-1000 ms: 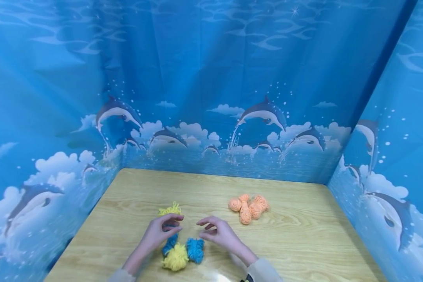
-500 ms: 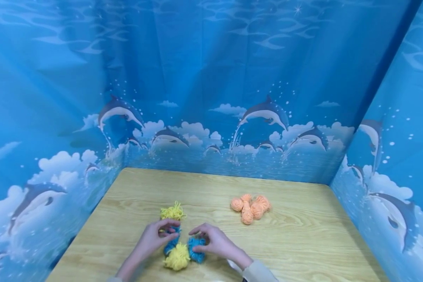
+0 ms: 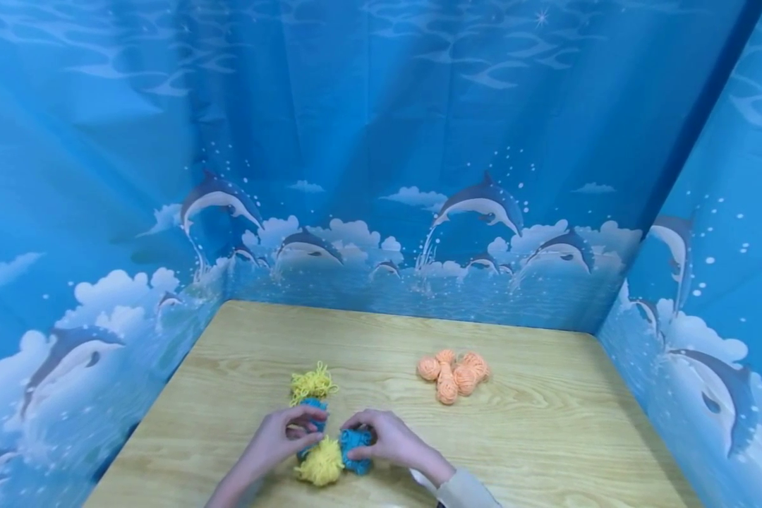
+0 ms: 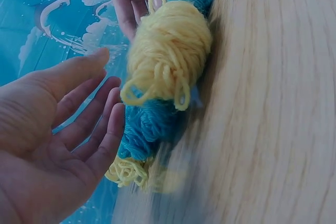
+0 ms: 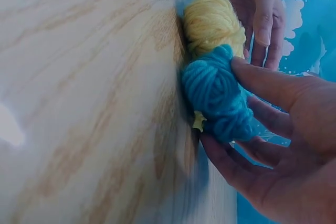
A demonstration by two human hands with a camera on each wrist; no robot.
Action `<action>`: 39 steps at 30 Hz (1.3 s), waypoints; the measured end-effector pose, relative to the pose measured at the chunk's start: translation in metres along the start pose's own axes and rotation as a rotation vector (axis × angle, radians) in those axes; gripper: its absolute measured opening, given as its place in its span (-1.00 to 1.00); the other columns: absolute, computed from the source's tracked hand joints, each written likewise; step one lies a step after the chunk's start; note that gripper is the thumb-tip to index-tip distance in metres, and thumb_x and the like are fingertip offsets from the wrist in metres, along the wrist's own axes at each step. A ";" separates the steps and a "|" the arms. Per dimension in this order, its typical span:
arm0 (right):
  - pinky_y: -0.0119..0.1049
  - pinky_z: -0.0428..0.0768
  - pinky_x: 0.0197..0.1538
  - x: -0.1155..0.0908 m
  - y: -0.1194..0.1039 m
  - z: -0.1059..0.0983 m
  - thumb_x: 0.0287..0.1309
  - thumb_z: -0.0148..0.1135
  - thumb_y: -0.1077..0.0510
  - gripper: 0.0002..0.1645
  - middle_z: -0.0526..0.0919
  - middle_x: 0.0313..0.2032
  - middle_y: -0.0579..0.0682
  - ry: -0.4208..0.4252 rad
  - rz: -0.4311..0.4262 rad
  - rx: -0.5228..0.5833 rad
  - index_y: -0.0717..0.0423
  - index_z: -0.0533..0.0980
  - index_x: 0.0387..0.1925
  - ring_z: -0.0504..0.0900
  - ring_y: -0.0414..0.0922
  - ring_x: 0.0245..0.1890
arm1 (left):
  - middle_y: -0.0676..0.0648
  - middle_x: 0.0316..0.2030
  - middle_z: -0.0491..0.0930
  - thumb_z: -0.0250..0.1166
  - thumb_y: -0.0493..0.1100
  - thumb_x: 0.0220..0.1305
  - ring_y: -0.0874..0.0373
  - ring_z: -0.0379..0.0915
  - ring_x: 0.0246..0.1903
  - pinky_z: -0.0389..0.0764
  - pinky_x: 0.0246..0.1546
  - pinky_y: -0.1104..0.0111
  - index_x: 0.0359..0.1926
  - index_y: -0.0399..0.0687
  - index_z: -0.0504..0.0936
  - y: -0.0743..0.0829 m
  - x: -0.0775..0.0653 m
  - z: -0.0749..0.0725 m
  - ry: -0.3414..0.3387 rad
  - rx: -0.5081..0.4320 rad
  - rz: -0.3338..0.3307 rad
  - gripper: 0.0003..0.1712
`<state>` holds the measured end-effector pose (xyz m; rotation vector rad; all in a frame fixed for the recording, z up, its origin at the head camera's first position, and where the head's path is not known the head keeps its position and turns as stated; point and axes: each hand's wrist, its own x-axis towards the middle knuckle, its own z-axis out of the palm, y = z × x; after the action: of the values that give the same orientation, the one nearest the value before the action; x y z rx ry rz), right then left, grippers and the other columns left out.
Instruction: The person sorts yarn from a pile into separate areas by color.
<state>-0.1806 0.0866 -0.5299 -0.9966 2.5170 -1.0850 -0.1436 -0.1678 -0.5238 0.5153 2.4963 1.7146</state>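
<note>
My right hand (image 3: 394, 441) holds a blue yarn ball (image 5: 215, 85) on the table, thumb on one side and fingers curled round the other. Right beside that ball lies a fuzzy yellow yarn ball (image 3: 320, 466). My left hand (image 3: 273, 441) hovers over a second blue yarn ball (image 3: 317, 408), partly hidden by it in the head view. In the left wrist view the fingers (image 4: 107, 140) are loosely bent, with nothing gripped between them and the thumb. Another yellow yarn ball (image 3: 313, 385), with loose loops, sits at the far end of this row.
Several peach yarn balls (image 3: 465, 377) lie in a cluster further back to the right on the wooden table (image 3: 533, 423). Blue dolphin-print curtains (image 3: 368, 141) stand along the table's back and sides. A small yellowish scrap (image 5: 199, 121) shows by the held blue ball.
My right hand has moved down and left onto the near blue yarn ball and taken hold of it. My left hand has lowered slightly, uncovering more of the far yellow ball.
</note>
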 end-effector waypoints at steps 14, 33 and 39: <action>-0.38 0.59 0.08 -0.004 0.000 0.000 0.00 0.58 -0.01 -0.61 0.74 -0.14 -0.22 0.041 0.032 0.093 -0.07 0.66 -0.12 0.61 -0.37 -0.10 | -0.20 -0.12 0.72 0.50 -0.15 0.18 0.24 0.64 -0.22 0.71 -0.19 0.44 -0.02 -0.21 0.70 -0.008 -0.002 0.001 -0.113 0.052 0.039 -0.63; -0.37 0.60 -0.06 -0.014 0.011 -0.022 0.07 0.54 0.02 -0.69 0.71 -0.18 -0.20 0.096 0.130 0.178 -0.09 0.66 -0.14 0.61 -0.28 -0.17 | -0.02 -0.23 0.73 0.47 -0.15 0.21 0.34 0.60 -0.26 0.70 -0.21 0.45 -0.12 -0.14 0.74 -0.008 -0.002 0.001 -0.120 0.057 0.042 -0.76; -0.28 0.63 -0.06 -0.019 0.015 -0.041 0.12 0.51 0.02 -0.67 0.71 -0.14 -0.16 0.144 0.160 0.190 -0.06 0.65 -0.07 0.63 -0.14 -0.12 | -0.01 -0.23 0.72 0.48 -0.15 0.20 0.35 0.59 -0.26 0.69 -0.21 0.46 -0.13 -0.13 0.74 -0.009 -0.002 0.002 -0.116 0.060 0.034 -0.76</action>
<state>-0.1919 0.1292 -0.5131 -0.6770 2.4929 -1.3576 -0.1430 -0.1699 -0.5331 0.6459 2.4777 1.5759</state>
